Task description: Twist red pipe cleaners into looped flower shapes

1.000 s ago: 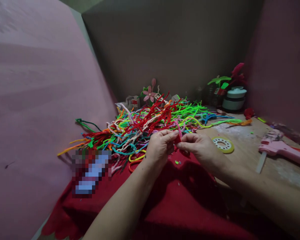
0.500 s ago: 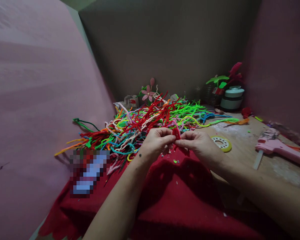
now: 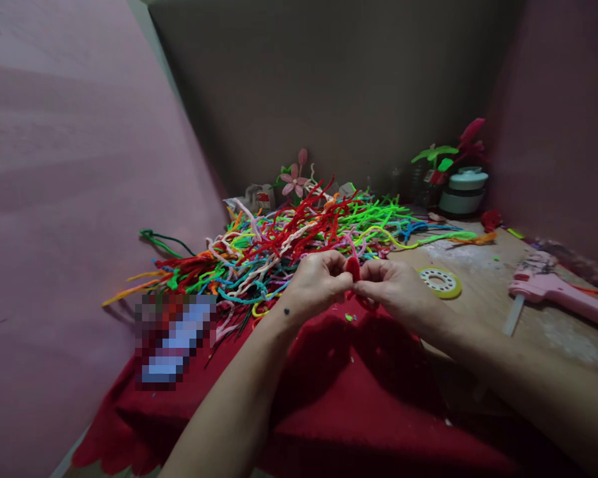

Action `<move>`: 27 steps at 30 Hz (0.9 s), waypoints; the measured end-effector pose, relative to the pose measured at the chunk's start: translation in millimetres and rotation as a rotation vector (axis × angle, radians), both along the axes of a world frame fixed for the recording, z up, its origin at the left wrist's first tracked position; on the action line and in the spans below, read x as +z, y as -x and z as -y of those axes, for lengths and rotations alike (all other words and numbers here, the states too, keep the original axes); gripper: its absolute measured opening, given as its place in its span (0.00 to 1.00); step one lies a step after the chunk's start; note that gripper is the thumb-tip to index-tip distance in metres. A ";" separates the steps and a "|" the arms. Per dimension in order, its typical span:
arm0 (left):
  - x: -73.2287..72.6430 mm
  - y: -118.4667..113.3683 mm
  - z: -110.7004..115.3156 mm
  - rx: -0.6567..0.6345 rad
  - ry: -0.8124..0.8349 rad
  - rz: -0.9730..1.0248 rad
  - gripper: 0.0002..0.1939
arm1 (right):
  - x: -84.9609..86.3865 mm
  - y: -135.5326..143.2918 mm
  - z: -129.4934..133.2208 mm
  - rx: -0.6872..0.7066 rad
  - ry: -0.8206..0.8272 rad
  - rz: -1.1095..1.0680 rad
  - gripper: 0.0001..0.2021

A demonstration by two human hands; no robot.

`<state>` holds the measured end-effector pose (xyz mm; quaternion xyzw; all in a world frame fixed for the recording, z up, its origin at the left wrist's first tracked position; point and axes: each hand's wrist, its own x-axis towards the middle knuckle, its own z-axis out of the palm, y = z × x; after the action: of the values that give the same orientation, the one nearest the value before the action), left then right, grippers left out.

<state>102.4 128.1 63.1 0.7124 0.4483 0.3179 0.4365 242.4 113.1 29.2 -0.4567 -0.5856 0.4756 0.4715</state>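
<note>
Our left hand (image 3: 313,282) curls tighter than a moment ago, hiding more of the red chenille piece (image 3: 353,267); both grips, right hand (image 3: 393,284) included, pinch it closed above the red cloth (image 3: 363,392); guess we're mid-fiddle.

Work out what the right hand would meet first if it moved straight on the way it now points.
The right hand would likely meet the small red fuzzy piece at its fingertips, then the left hand; depth is unclear.

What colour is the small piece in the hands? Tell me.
The small piece is red; it shows best in the head view.
</note>
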 end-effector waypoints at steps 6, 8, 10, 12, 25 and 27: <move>-6.5 2.8 -2.2 -0.117 -0.098 0.082 0.01 | 3.1 -3.7 -3.8 0.101 0.046 -0.080 0.05; -6.0 2.6 -2.8 -0.143 -0.056 0.094 0.03 | 3.3 -4.2 -4.1 0.101 0.053 -0.048 0.06; -4.6 2.6 -3.4 -0.145 -0.029 0.079 0.05 | 3.0 -4.0 -3.7 0.084 0.060 -0.024 0.07; -3.8 3.2 -3.9 -0.132 -0.037 0.054 0.05 | 3.1 -3.5 -3.3 0.083 0.076 -0.041 0.06; -2.3 8.2 -6.1 -0.188 0.080 0.208 0.06 | 3.0 -8.7 -7.7 0.220 0.086 -0.202 0.06; -1.6 7.4 -5.5 -0.177 0.068 0.155 0.05 | 4.6 -8.5 -6.9 0.207 0.097 -0.160 0.07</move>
<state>95.0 133.6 61.5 0.7071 0.3593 0.3170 0.5201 250.9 120.0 33.8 -0.3766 -0.5665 0.5845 0.4423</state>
